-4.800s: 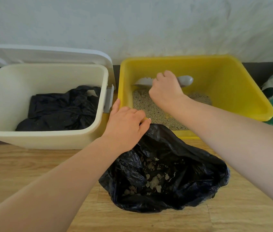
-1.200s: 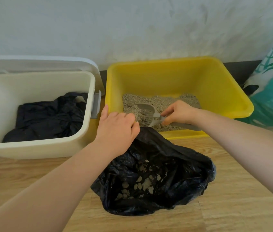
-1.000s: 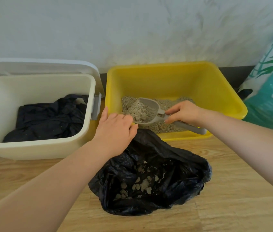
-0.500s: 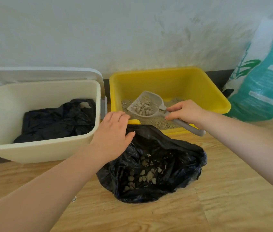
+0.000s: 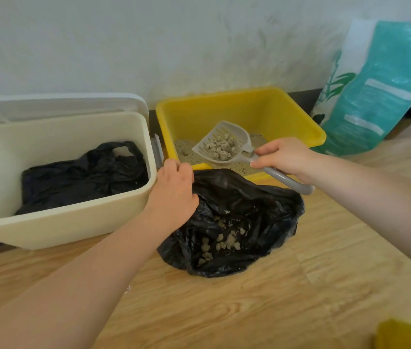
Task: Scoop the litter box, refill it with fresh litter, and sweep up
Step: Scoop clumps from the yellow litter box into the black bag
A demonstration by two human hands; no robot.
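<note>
Right hand [image 5: 283,157] gripping scoop [image 5: 224,144] of clumps over yellow litter box [image 5: 297,117]; left hand [image 5: 174,190] clutching black bag [image 5: 262,205] rim.

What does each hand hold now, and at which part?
The right hand grips the grey scoop near the top of its handle. The left hand holds the black bag at its rim.

Yellow litter box [image 5: 297,114] — grey scoop [image 5: 224,144], black bag [image 5: 262,197], cream bin [image 5: 73,222]

Yellow object [image 5: 406,335] cut off bottom-right; litter bag [image 5: 385,86] print blurred
</note>
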